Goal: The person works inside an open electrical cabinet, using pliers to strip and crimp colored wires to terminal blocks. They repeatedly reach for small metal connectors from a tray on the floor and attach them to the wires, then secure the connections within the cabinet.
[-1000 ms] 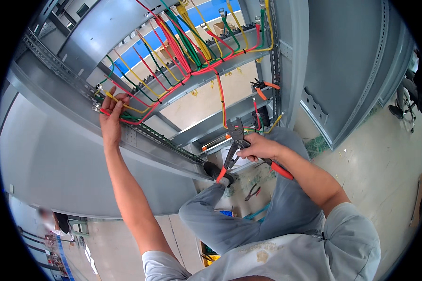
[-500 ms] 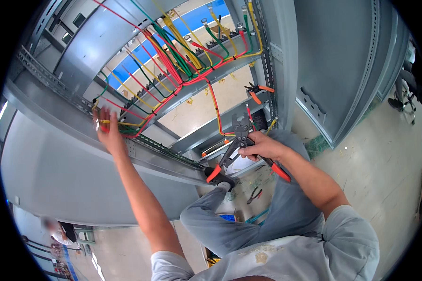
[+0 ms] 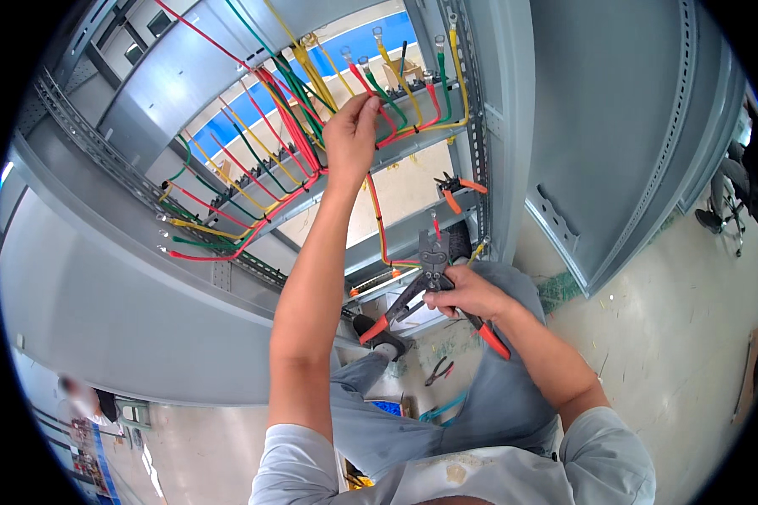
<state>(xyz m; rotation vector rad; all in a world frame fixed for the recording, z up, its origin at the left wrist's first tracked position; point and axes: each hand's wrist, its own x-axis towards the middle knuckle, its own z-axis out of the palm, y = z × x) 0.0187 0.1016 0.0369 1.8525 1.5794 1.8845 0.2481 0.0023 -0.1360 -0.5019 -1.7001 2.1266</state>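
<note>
My left hand [image 3: 352, 139] is raised to the middle of the wiring in the metal cabinet. Its fingertips are pinched on a red wire [image 3: 358, 77] whose bare metal lug points upward. Close to it stand a green wire [image 3: 376, 82] and a yellow wire [image 3: 400, 80], also lugged. Lower down, my right hand [image 3: 473, 295] grips a crimping tool [image 3: 432, 268] by its hinge and one handle. The tool's red-tipped handles are spread apart, and its dark jaws point up with no wire visible in them.
Orange-handled cutters [image 3: 458, 190] hang by the cabinet's right post [image 3: 476, 126]. A grey door panel [image 3: 606, 126] stands at the right. Small pliers [image 3: 439, 370] lie on the floor between my legs. Lugged wires [image 3: 198, 255] stick out at the left. Another person [image 3: 91, 402] is far off, lower left.
My left hand has moved right, from the wire ends at the cabinet's left side to the red wire in the middle. That wire's lug now sits higher. The crimping tool stays in my right hand.
</note>
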